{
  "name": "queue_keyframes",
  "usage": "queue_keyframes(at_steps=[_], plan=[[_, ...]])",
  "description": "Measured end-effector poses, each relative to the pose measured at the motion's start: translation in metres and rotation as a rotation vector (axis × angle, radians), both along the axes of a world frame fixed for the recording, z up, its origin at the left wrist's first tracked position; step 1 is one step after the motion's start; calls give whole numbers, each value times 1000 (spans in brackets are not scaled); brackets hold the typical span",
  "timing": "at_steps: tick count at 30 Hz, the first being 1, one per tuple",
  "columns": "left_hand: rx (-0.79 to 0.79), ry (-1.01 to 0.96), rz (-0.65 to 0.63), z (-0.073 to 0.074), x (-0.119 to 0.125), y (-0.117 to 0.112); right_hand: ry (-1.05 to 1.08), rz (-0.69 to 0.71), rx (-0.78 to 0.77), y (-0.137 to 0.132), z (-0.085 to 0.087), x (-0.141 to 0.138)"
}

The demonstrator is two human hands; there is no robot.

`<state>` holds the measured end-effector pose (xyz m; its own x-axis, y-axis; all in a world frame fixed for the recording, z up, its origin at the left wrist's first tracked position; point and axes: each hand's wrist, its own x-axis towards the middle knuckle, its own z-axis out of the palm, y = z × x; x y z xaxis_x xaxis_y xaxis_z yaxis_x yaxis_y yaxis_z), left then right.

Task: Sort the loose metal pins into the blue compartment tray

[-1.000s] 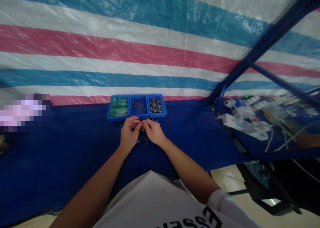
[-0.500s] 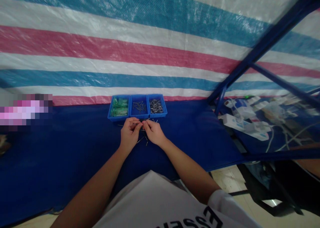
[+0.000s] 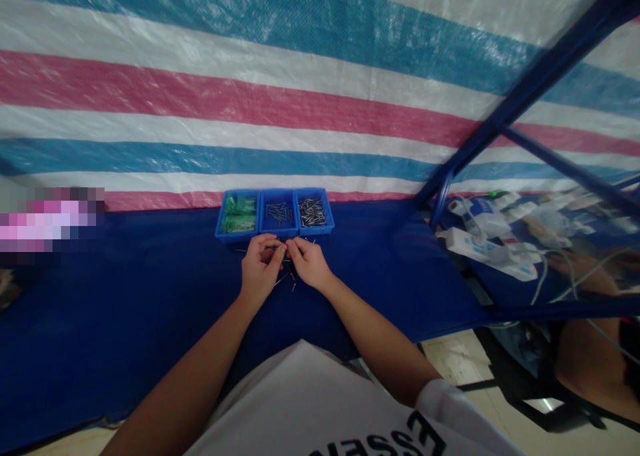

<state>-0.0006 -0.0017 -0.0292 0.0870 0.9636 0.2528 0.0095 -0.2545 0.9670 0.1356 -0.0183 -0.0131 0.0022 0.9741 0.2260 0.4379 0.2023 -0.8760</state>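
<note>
My left hand (image 3: 260, 263) and my right hand (image 3: 309, 261) meet fingertip to fingertip just in front of the blue bins. Both are closed in a pinch, and whatever small piece lies between the fingers is too hidden to name. Several thin metal screw-like pieces (image 3: 293, 285) lie loose on the blue tabletop under and around the hands. Behind them stand three joined blue bins: the left bin (image 3: 219, 229) has green-tinted clear packets, the middle bin (image 3: 279, 232) a few dark screw-like pieces, and the right bin (image 3: 316, 230) a dense heap of shiny ones.
A striped plastic sheet (image 3: 250, 96) hangs behind the blue table (image 3: 150, 296). At right rises a blue metal frame (image 3: 470, 136), with a white power strip (image 3: 490, 253) and cables beyond it. Another person's bare limb (image 3: 590, 356) shows at the lower right.
My hands stay almost in place, with only slight finger movement at the pinch. At the far right, more of another person's limbs has come into view.
</note>
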Motion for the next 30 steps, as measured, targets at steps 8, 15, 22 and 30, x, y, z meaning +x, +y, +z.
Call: queue_keyframes(at_steps=[8,15,22,30], plan=[[25,-8,-32,-1,1,0,20,-5,3,0,0,0],[63,30,-13,-2,1,1,9,-4,1,0,0,0],[58,63,27,-1,0,0,-3,4,13,-1,2,0],[49,71,45,0,0,2,0,15,15,-2,2,0]])
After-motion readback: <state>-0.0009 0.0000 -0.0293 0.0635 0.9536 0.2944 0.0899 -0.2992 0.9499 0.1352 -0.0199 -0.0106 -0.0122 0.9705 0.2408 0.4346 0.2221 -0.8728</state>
